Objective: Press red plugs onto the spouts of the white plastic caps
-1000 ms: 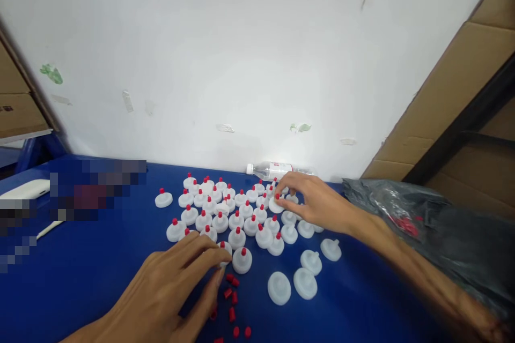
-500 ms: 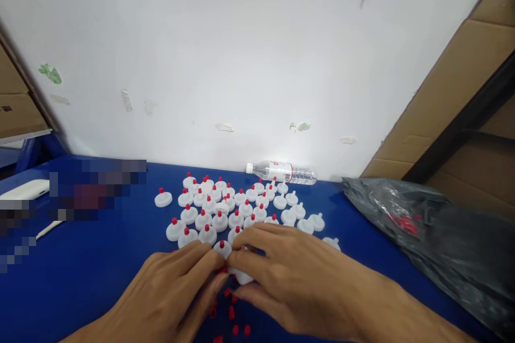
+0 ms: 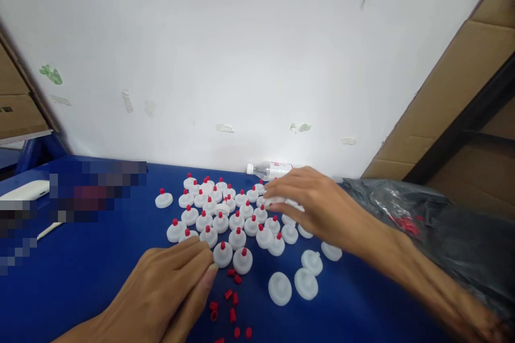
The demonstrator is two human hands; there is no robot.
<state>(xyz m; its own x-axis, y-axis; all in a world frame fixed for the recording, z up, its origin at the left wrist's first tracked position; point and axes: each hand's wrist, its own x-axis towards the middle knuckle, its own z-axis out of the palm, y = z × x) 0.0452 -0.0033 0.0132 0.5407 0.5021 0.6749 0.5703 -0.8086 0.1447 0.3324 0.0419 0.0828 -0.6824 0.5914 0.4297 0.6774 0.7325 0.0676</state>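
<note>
Many white round nozzle lids with small red tip caps stand in a cluster on the blue table. My left hand is at the front left of the cluster, fingers pressed together and thumb against the index finger. Whatever is pinched there is hidden; its fingertips are beside a red-tipped lid. Toward the back right, my right hand closes its fingers and thumb around a white nozzle lid, partly covered. Plain lids without red tips lie below my right forearm. Loose red tip caps are scattered in front.
A clear plastic bottle lies on its side against the white wall. At right are a dark plastic bag and cardboard. A white device and a thin pale stick lie at left.
My right hand has moved from beside my left hand to the back right, onto the plain lids. A red-tipped lid now stands where both hands worked. My left hand has barely moved.
</note>
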